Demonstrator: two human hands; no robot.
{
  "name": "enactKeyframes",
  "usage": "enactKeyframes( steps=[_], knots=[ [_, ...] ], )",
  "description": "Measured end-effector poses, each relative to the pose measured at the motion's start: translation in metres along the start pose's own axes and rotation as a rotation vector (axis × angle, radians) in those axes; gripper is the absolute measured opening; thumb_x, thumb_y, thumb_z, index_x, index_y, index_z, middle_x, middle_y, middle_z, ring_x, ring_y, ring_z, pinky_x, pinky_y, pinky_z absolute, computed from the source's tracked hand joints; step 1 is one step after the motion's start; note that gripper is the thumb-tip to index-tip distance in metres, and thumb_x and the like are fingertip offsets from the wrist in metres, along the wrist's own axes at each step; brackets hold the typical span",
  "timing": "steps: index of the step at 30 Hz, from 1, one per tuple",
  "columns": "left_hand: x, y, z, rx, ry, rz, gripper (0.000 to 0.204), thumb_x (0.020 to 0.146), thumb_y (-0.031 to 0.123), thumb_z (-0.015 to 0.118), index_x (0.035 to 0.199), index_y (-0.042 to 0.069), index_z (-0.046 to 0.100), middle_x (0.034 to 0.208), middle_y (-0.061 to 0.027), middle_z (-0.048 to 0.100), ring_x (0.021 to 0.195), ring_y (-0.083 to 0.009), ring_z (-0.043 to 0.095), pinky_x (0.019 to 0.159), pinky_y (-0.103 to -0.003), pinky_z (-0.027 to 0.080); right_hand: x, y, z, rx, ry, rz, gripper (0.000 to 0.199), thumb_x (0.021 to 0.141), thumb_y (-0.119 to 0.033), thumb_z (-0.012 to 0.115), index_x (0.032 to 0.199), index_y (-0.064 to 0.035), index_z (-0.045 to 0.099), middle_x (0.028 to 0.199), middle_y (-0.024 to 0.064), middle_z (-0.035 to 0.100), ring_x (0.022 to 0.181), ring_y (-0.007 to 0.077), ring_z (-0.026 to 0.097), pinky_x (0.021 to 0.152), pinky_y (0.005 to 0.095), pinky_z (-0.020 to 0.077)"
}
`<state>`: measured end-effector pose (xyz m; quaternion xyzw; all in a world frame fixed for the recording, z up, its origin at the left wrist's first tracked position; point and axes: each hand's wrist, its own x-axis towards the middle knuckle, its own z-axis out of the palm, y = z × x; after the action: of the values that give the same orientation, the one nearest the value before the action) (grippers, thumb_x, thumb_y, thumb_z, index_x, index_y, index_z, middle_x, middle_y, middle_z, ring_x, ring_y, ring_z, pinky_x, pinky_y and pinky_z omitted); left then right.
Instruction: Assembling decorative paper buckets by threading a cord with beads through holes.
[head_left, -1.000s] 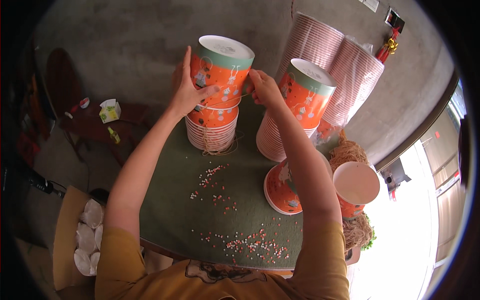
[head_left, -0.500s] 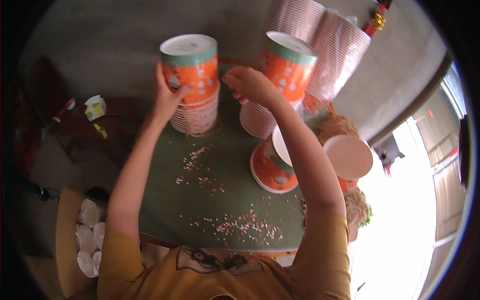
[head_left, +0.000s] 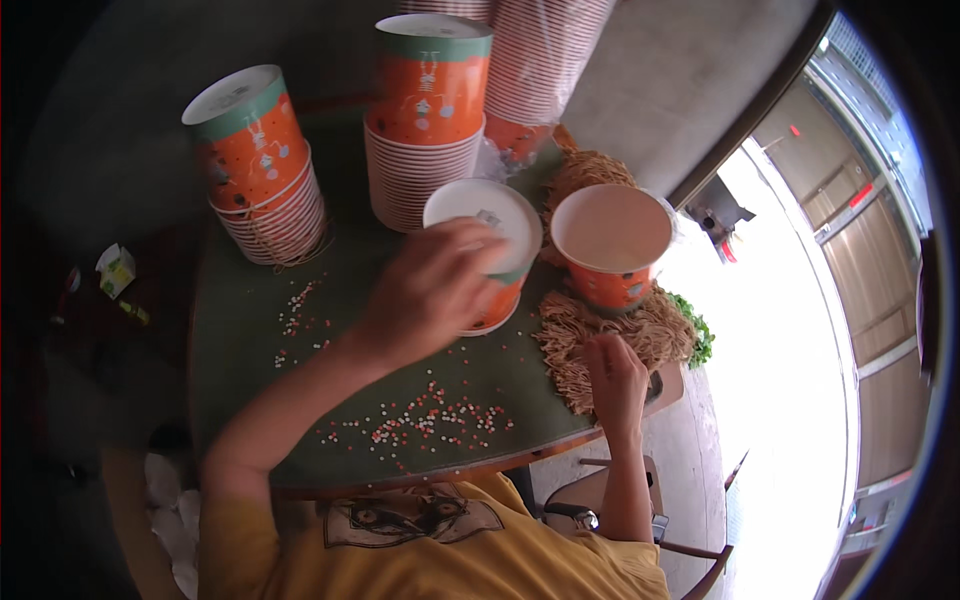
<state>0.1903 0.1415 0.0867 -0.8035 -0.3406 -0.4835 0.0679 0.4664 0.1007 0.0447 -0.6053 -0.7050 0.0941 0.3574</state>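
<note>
My left hand [head_left: 435, 285], smeared by motion, reaches over the near side of an upside-down orange-and-green paper bucket [head_left: 500, 215]. Whether its fingers grip the bucket cannot be told. Lower right, my right hand [head_left: 617, 380] is closed at the near edge of a heap of tan stringy strands [head_left: 565, 350]. Anything between its fingers is hidden. An upright paper bucket [head_left: 610, 240] with a pale inside stands at the heap. At the left is an upside-down stack of nested buckets [head_left: 265, 165] with thin tan bands round it. A similar stack [head_left: 430, 110] stands right of it.
Taller plastic-wrapped bucket stacks [head_left: 545, 60] rise at the back. Small red and white pellets [head_left: 440, 420] lie scattered on the green tabletop [head_left: 370, 300]. Green leafy stuff [head_left: 695, 330] shows past the heap. A chair [head_left: 600, 490] stands beside the near right edge.
My left hand has left the banded stack and swung right to the upside-down bucket. My right hand has come down to the tan strands. The view has shifted right.
</note>
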Motion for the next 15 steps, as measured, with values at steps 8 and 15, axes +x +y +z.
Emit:
enactKeyframes(
  steps=[8,15],
  knots=[
    [0.068,0.008,0.138,0.301,-0.504,0.061,0.021,0.079,0.007,0.059,0.100,0.004,0.059,0.095,-0.0086,0.064,0.103,-0.0265,0.059,0.095,-0.040,0.042,0.005,0.019,0.009,-0.136,-0.112,-0.123,0.016,0.087,-0.005,0.057,0.103,-0.0057,0.060,0.097,0.0127,0.061,0.094,0.0333,0.060,0.080,0.0387,0.0487],
    [0.096,0.040,0.035,0.028,-0.018,0.129,0.025,0.072,-0.003,0.060,0.096,0.004,0.056,0.091,-0.0127,0.062,0.090,-0.0311,0.060,0.086,-0.043,0.047,0.033,0.049,0.036,-0.321,-0.120,-0.187,0.009,0.088,-0.013,0.057,0.094,-0.0069,0.059,0.092,0.0108,0.057,0.093,0.0315,0.057,0.075,0.0433,0.0482]
  ],
)
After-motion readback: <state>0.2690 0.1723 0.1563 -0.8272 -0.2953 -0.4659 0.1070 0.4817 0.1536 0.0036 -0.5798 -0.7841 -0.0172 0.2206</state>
